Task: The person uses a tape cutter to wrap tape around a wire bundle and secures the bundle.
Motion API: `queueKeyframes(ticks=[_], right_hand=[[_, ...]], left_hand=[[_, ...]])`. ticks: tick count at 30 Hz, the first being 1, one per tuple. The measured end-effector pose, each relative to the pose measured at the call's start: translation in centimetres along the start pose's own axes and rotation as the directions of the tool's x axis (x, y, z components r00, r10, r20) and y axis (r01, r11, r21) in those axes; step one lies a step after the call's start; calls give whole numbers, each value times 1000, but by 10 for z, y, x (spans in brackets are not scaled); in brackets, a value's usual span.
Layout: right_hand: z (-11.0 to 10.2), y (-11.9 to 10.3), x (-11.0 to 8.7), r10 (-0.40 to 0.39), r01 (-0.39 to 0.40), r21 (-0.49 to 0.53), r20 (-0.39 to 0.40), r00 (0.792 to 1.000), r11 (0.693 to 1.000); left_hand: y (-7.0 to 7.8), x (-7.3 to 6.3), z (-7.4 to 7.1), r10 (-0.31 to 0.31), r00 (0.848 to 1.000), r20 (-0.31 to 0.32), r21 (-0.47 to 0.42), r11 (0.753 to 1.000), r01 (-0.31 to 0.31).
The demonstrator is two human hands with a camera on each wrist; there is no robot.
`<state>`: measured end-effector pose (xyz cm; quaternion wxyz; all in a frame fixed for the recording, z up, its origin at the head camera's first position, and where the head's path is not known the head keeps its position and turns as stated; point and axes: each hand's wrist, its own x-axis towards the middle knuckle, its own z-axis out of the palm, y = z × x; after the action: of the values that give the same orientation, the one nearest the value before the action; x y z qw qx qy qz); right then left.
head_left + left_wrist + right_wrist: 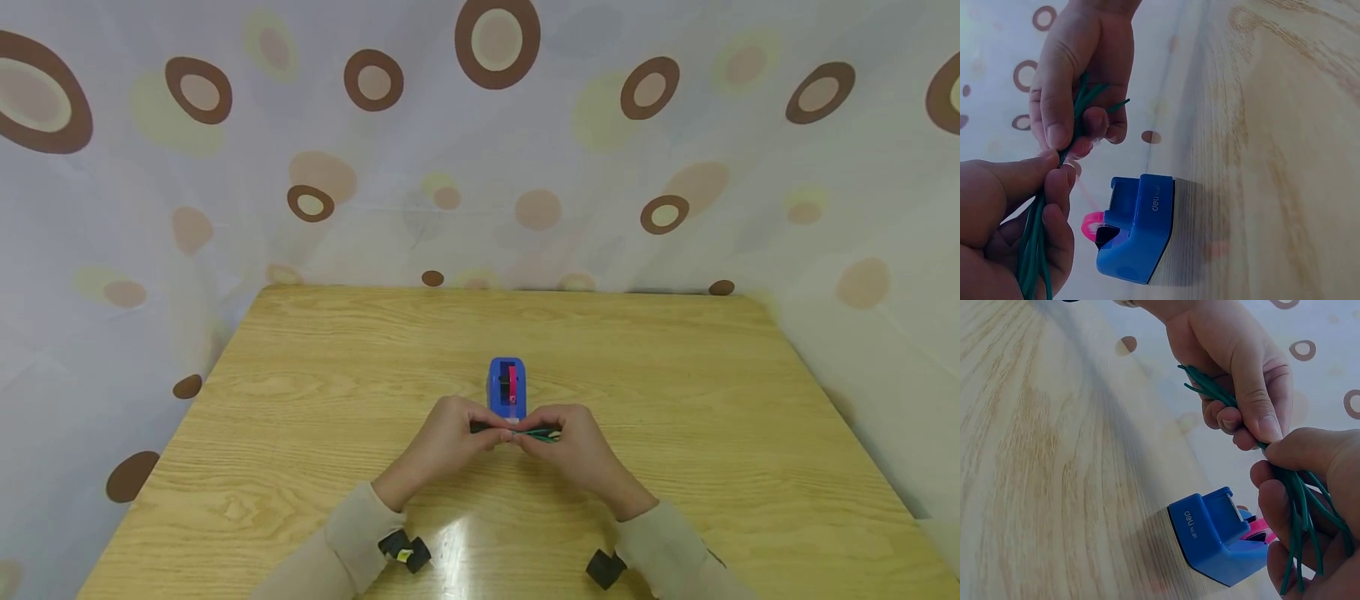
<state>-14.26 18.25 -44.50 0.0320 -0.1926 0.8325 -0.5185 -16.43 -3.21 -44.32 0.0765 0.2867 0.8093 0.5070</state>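
Observation:
A bundle of thin green strands (1038, 234) spans both hands, gathered tight at its middle. My left hand (448, 435) pinches it between thumb and fingers. Right beside it my right hand (579, 443) pinches the same bundle, thumb tips nearly meeting. Loose strand ends fan out past each hand, as the right wrist view shows at the green ends (1310, 528). Just beyond the fingers stands a blue tape dispenser (495, 387) with a pink roll core (1090, 226). A faint clear strip seems to run from dispenser to fingers; the fingertips hide where it meets the bundle.
All this takes place over a wood-grain table (337, 350). Behind it and at its sides hangs a pale curtain (465, 133) printed with brown ovals. Black wrist-mounted pieces (606, 569) sit by the sleeves (360, 533).

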Motion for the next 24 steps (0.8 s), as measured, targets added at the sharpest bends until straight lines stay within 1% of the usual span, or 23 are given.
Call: queueKeyframes(ticks=[5, 9, 12, 18, 24], right_hand=[[3, 2, -1, -10, 9, -43, -25, 1000, 999], [5, 5, -2, -47, 44, -91, -40, 998, 995], [5, 7, -2, -76, 71, -102, -50, 996, 992], [5, 7, -2, -109, 102, -107, -55, 993, 989], [5, 6, -3, -164, 153, -179, -51, 985, 972]], left_hand=[[-1, 0, 0, 6, 1000, 4, 8, 1000, -6], [-1, 0, 0, 2, 1000, 4, 6, 1000, -2], [-1, 0, 0, -13, 1000, 8, -19, 1000, 14], [-4, 1, -1, -77, 996, 43, -104, 991, 81], [-7, 6, -1, -137, 988, 76, -107, 984, 144]])
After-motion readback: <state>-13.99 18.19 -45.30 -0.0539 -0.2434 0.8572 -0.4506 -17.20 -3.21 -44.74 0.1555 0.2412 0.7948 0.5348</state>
